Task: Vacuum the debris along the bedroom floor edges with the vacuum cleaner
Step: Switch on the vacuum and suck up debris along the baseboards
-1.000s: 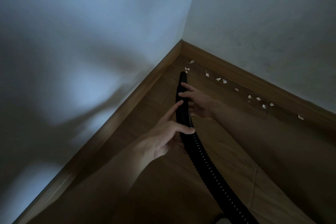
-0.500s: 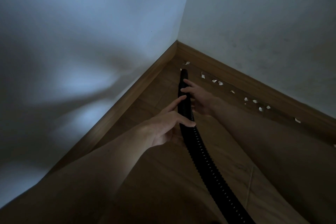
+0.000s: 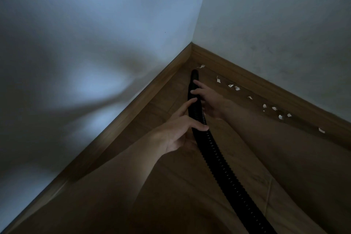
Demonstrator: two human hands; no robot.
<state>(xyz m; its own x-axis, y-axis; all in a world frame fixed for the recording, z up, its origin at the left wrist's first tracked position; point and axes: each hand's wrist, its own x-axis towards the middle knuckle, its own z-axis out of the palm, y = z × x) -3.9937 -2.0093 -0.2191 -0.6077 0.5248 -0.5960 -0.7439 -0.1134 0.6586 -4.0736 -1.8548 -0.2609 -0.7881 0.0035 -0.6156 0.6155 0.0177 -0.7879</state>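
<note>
A dim bedroom corner, seen from above by the person doing the work. A black ribbed vacuum hose (image 3: 218, 154) enters from the lower right edge and runs forward along the wooden floor (image 3: 167, 100) toward the corner.

Both bare forearms reach in from the bottom. The left hand (image 3: 180, 133) comes first: it grips the hose from the left, thumb pressed across the top, index finger stretched forward along the hose's side. Just ahead, the right hand (image 3: 210, 99) comes in from the right and holds the hose near its front end, fingers draped over the top with the tips on its left side. Its thumb is hidden.

The hose's open tip pokes out beyond the right hand, close to where the two walls meet. The debris (image 3: 237, 88), small white paper scraps, lies in a loose line on the floor beside the wooden skirting board (image 3: 266, 81) of the right-hand wall (image 3: 284, 15). One scrap sits just beyond the tip; the others trail away to the right of the right hand. The left-hand wall (image 3: 95, 24) shows soft shadows.
</note>
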